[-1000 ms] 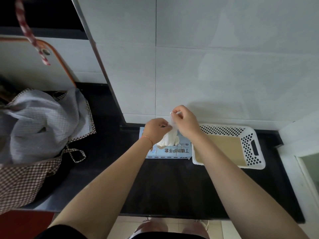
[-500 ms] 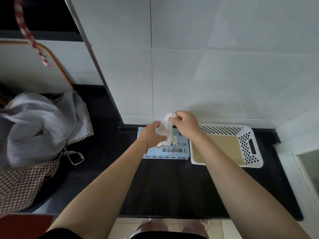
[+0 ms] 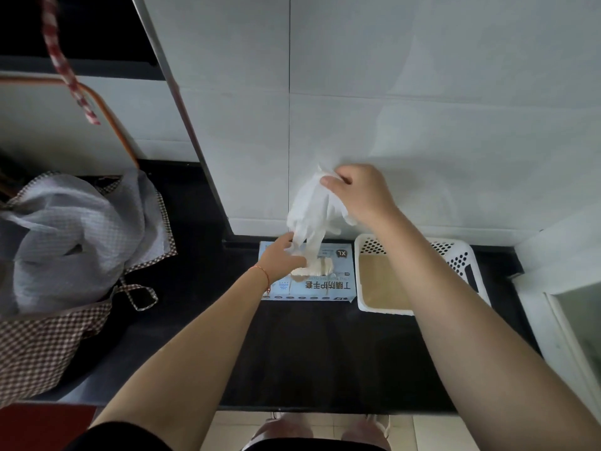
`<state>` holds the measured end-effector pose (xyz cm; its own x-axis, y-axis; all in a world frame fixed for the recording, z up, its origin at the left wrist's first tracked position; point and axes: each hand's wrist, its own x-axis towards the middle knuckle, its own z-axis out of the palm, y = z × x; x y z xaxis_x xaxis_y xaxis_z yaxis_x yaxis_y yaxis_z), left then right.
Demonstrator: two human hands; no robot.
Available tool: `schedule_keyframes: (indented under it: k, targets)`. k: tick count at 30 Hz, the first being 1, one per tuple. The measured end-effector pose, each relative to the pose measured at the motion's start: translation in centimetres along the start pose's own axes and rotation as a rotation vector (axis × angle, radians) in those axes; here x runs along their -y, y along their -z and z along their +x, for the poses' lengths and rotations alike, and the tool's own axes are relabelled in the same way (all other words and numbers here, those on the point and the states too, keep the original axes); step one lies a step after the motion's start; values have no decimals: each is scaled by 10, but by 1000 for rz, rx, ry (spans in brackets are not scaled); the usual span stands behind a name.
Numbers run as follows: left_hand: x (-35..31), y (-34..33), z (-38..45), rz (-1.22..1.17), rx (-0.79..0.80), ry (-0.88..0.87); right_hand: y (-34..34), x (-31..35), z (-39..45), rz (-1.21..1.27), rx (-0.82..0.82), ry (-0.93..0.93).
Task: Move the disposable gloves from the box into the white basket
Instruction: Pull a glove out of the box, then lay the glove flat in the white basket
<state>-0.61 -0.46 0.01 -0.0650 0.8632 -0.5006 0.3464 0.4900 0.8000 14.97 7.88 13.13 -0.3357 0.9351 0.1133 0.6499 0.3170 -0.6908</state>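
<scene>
I am holding a thin, white, translucent disposable glove (image 3: 312, 209) in the air above the glove box (image 3: 328, 281). The glove is crumpled and stretched long, its upper end near the white tiled wall (image 3: 422, 125) and its lower end trailing down to the opening in the top of the box, where more pale gloves (image 3: 313, 268) are bunching out. The box is light blue with dark printed characters and an XL mark, lying flat on the black table (image 3: 309, 353) against the wall.

My right hand (image 3: 361, 193) is raised above the box, thumb and fingers pinching the top of the glove. My left hand (image 3: 281, 258) is lower, resting over the box's left part, its fingers curling around the glove's lower end at the opening. Both forearms are reaching forward from the bottom of the view.

The white basket (image 3: 455, 255), with perforated sides and a tan bottom, is sitting just beside the box on its right, touching or nearly so. A checked cloth (image 3: 74, 239) is lying heaped at the far left of the table.
</scene>
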Motion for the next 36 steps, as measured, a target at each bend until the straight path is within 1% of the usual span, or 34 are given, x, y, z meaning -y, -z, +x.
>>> schedule_keyframes:
  k: [2,5,7,9,10,11,13,14,15,16,19,22,25,28,29,32,33,34,36]
  targets:
    - [-11,5,-1,-57,-40,-72,2,-5,-4,-50,106,-37]
    - [-35,13,-7,-163,-194,-102,4,-10,-14,-23,206,-83]
    - [-51,17,-13,-85,-321,-103,9,-6,-17,-17,263,-79]
    - [-67,19,-18,-21,-395,-141,18,-2,-20,-22,300,-63]
    - [-76,19,-21,-9,-380,-188,23,0,-22,-14,311,-62]
    - [-84,18,-23,6,-318,-254,29,0,-23,5,316,-67]
    - [-101,13,-27,15,-120,-351,45,0,-27,45,301,-77]
    - [-110,11,-30,14,-32,-364,52,-2,-28,56,283,-78]
    - [-118,7,-32,27,23,-368,61,-6,-29,56,259,-84]
    - [-124,3,-32,40,45,-368,67,-11,-30,54,228,-90]
    - [-129,-14,-25,102,17,-344,86,-30,-32,46,106,-125]
    - [-118,-36,-15,153,65,-301,99,-49,-36,75,25,-142]
    - [-106,-56,-6,189,101,-197,105,-68,-39,125,40,-186]
    - [-100,-64,-5,166,54,-144,100,-92,-42,149,92,-265]
    - [-99,-64,-5,124,26,-137,97,-102,-44,221,102,-320]
    - [-103,-56,1,-48,-64,-121,89,-129,-49,528,122,-566]
    - [-105,-54,5,-56,-86,-112,86,-137,-52,619,142,-633]
    - [-109,-54,10,-27,-98,-103,84,-147,-54,688,162,-685]
    - [-114,-61,23,166,-84,-105,78,-167,-62,766,190,-783]
